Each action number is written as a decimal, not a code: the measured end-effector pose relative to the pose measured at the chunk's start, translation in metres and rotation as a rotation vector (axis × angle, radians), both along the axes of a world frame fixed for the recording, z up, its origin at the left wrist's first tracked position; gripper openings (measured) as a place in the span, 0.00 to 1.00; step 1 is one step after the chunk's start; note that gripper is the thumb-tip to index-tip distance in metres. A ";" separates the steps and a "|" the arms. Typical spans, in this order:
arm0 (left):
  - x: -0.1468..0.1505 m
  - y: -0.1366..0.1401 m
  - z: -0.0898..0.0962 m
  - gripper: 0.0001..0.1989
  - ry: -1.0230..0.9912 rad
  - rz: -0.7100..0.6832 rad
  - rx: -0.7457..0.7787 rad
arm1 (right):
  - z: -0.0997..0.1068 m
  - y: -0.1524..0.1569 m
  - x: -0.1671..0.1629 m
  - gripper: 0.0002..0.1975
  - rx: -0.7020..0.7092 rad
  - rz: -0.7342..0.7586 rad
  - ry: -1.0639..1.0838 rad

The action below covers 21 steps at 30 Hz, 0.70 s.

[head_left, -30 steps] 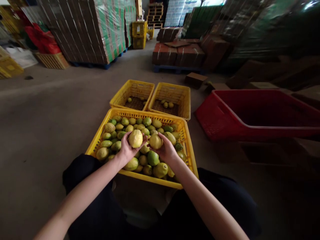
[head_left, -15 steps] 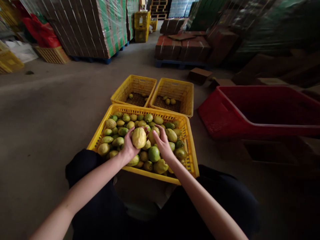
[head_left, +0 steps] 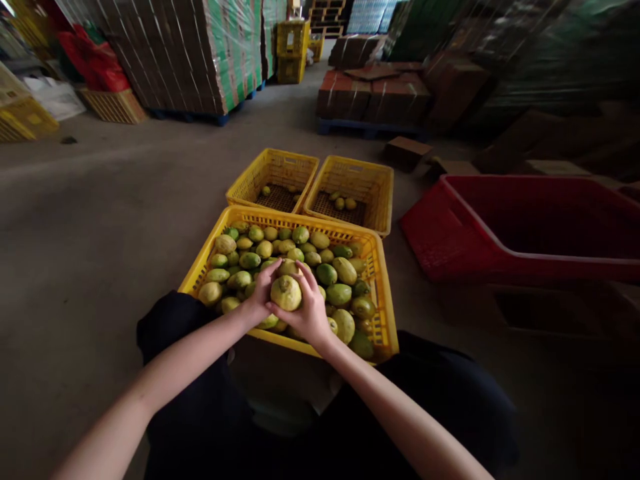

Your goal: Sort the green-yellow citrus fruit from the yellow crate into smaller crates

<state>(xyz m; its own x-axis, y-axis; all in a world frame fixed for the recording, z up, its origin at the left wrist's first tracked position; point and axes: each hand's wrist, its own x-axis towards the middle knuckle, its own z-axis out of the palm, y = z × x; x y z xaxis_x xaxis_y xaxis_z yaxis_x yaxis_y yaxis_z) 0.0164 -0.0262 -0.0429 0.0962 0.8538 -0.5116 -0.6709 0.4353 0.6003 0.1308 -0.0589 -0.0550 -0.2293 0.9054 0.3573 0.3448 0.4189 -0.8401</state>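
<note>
A yellow lemon point(head_left: 286, 294), its stem end turned up toward me, is held between my two hands over the crate. My left hand point(head_left: 260, 293) curls around its left side. My right hand point(head_left: 311, 312) wraps its right side, the thumb passing under it. Just beyond it a second lemon point(head_left: 289, 268) shows between the fingertips of both hands; which hand bears it I cannot tell. Below lies a yellow crate point(head_left: 385, 293) full of green and yellow lemons, with a large greenish lemon point(head_left: 345, 271) to the right of my hands.
Two more yellow crates point(head_left: 273, 157) point(head_left: 357, 165) stand beyond, with a few lemons on their bottoms. A large red tub point(head_left: 430, 227) is on the right. Wrapped stacks on pallets point(head_left: 185, 60), flattened cartons point(head_left: 373, 93) and a small cardboard box point(head_left: 407, 150) lie farther back.
My hands have come together. The yellow lemon has turned stem end up, and my right hand has moved from the other lemon onto it. The view has shifted slightly.
</note>
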 end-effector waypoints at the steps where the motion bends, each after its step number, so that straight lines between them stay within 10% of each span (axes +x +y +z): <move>1: -0.001 0.002 0.002 0.13 -0.065 -0.016 -0.024 | 0.001 -0.001 0.002 0.31 0.028 -0.021 0.001; 8: -0.013 0.018 0.026 0.16 -0.163 0.149 0.114 | 0.016 0.009 0.024 0.26 0.091 -0.200 0.022; 21: -0.017 -0.012 0.027 0.16 0.553 0.113 0.802 | 0.002 0.010 0.029 0.30 0.297 -0.119 -0.050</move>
